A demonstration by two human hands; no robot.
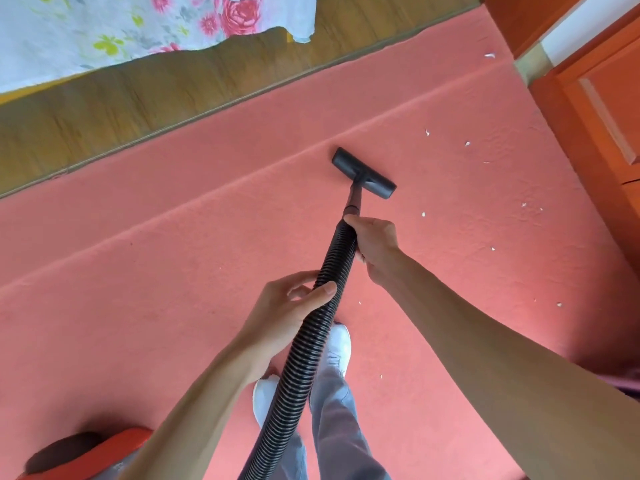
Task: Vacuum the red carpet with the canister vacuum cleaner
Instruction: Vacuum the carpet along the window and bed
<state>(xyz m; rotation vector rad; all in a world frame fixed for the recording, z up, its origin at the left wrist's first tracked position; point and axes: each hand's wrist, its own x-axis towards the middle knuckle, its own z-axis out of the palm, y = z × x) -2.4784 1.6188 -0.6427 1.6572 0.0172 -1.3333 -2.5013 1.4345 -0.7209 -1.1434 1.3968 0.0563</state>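
Head view: my right hand (375, 244), nearer the nozzle (363, 173), and left hand (291, 306) both grip the hose (311, 341) along its forward-running axis; white scraps (467, 143) lie to the nozzle's right.

The red carpet (207, 237) is a short-piled cloth, matt, with a slightly rough and grainy surface. The hose (304, 358) looks like black plastic, ribbed along all its length, with a faint shine on the ribs. The floor nozzle (363, 173) is also black plastic, smooth and matt. The floor (138, 98) beside the carpet shows a brown wood grain with a dull finish. The sheet (104, 29) over it is thin cloth printed with flowers. The orange-red woodwork (606, 116) at the right looks painted, smooth and half glossy. The small white scraps (467, 143) look like paper. The trousers (339, 427) are grey woven cloth.
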